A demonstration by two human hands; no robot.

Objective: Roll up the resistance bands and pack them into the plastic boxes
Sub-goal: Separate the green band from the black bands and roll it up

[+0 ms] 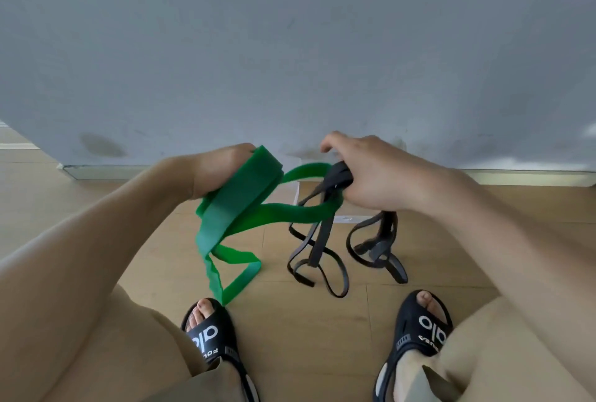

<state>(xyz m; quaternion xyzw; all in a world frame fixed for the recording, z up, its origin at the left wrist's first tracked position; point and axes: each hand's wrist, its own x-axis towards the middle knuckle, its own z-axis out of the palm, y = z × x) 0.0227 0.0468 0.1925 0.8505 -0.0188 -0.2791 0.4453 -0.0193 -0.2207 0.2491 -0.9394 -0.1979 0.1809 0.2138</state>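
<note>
Clearly the tangle is our main worry: our left hand (pixel 222 169) grips a folded bundle of the green band (pixel 235 204), while our right hand (pixel 374 172) clutches the black bands (pixel 322 240) together with a loop of that same green band. If we pull the two grips apart, we judge the green loop may drag the black bands along or snap back, and the folds under the left grip could slip loose. Below both grips, the free lengths hang down to the floor (pixel 306 321), just ahead of our sandals (pixel 209 337), where a foot could catch them. Both forearms reach forward and inward, knuckles up; the left grip's fingers curl under the green bundle, the right grip's thumb lifts clear while its fingers wrap the bands. No boxes are in view.
</note>
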